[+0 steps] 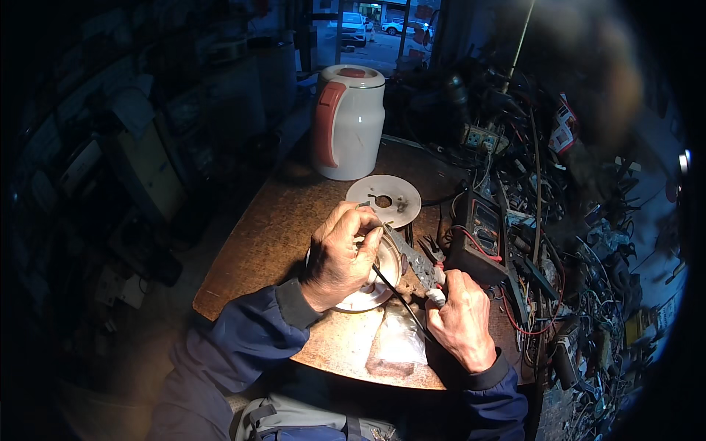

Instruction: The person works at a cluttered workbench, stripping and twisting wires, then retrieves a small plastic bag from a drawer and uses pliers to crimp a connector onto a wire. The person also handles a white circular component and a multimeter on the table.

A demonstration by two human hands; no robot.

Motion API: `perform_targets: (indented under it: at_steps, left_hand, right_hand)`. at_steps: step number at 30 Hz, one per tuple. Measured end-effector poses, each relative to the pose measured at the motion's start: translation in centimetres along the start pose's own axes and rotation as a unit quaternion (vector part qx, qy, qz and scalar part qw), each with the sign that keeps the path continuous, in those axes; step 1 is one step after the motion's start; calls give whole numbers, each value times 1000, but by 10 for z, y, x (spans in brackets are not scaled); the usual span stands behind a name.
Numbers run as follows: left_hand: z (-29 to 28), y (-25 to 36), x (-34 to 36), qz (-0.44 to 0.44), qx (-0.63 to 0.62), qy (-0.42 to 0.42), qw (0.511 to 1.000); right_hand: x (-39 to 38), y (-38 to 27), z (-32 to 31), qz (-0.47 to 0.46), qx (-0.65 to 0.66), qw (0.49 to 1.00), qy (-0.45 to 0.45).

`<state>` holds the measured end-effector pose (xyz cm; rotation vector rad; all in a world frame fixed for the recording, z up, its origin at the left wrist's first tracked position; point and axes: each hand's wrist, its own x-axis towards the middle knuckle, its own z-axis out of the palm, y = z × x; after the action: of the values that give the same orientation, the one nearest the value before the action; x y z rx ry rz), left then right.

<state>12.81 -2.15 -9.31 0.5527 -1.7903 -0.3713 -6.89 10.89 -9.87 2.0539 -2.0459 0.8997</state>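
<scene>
My left hand [342,253] is closed in a pinch over a round whitish base [364,300], its fingertips at the far end of a narrow grey strip [412,257]. What the fingertips hold is too small to make out. To the right, my right hand [463,320] is closed round a white-ended piece [437,297] at the strip's near end; its kind is unclear. A black cable [397,294] slants between the hands. Beyond them lies a pale round disc [384,200] with a hole in its middle. A white electric kettle [351,121] with a red handle stands upright behind it.
A clear plastic bag [401,339] lies at the front of the brown wooden table [254,246]. On the right, a dark box-shaped meter [482,231] stands beside a heap of tangled wires and parts [581,250]. A thin rod [521,44] rises from the clutter.
</scene>
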Motion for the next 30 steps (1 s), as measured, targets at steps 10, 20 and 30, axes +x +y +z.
perform_targets:
  at_steps: [10,20,30]
  left_hand:
    - [0,-5,-1,-61,-81,-43,994]
    - [-7,-7,4,-207,-289,-116,927]
    - [-11,-5,8,-235,-325,-134,906]
  right_hand:
    - [-2,5,2,-12,-2,1000,5]
    - [0,6,0,-26,-26,999,19]
    - [1,7,3,-38,-52,997,41]
